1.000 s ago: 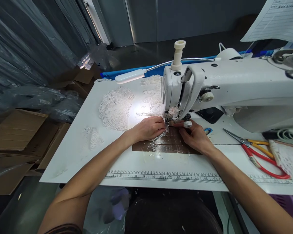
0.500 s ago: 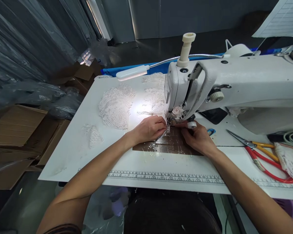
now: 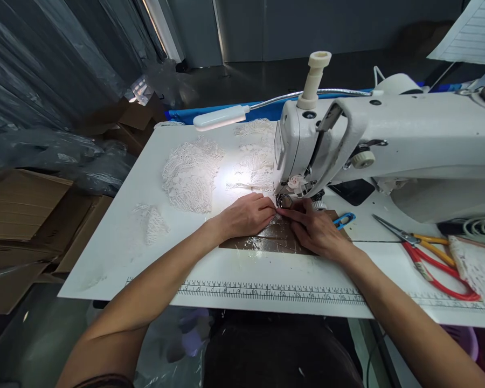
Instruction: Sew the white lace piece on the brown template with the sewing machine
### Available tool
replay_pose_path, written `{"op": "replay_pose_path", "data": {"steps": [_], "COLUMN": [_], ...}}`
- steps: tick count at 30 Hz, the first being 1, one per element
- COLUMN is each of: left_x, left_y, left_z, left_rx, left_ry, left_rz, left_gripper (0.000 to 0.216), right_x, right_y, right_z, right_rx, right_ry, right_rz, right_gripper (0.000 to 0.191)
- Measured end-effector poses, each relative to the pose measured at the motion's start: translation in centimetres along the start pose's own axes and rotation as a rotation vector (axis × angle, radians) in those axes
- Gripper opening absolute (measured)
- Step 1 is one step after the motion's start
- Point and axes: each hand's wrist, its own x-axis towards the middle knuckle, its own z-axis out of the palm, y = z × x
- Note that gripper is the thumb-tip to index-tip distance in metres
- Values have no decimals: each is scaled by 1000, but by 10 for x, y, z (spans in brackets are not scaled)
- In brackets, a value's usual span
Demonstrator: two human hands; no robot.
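A white sewing machine (image 3: 388, 140) stands on a white table (image 3: 121, 242). My left hand (image 3: 246, 214) lies just left of the presser foot (image 3: 283, 201), fingers curled and pinching a small piece of white lace (image 3: 275, 220). My right hand (image 3: 313, 229) rests on the dark brown plate (image 3: 267, 242) right of the foot, its fingers stretched leftward and pressing down on the same lace. The fingertips of both hands nearly meet under the needle.
Piles of white lace (image 3: 192, 172) lie under the lamp (image 3: 220, 117) at the back left. Blue snips (image 3: 343, 219) sit behind my right hand. Red and yellow scissors (image 3: 432, 256) lie at the right. A ruler strip (image 3: 267, 292) runs along the front edge. Cardboard boxes (image 3: 20, 205) stand left.
My right hand has slid leftward from the white knob toward the presser foot, uncovering the blue snips. The view has shifted slightly.
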Motion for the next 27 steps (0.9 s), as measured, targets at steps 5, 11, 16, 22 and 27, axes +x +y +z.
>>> {"op": "replay_pose_path", "data": {"steps": [5, 11, 16, 22, 27], "left_x": [-2, -3, -4, -1, 1], "left_y": [0, 0, 2, 6, 7], "left_z": [-3, -3, -3, -12, -17], "left_rx": [19, 1, -7, 41, 54], "left_ry": [-27, -13, 2, -70, -123], "left_rz": [49, 42, 26, 14, -9], "left_gripper": [23, 23, 24, 26, 28], "right_x": [-2, -2, -4, -4, -1], "right_y": [2, 2, 4, 0, -6], "right_z": [2, 1, 1, 1, -2], "right_rx": [5, 28, 67, -8, -58], "right_ry": [23, 39, 10, 1, -11], "right_rz": [-26, -7, -36, -49, -69], "right_gripper": [40, 41, 39, 36, 39]}}
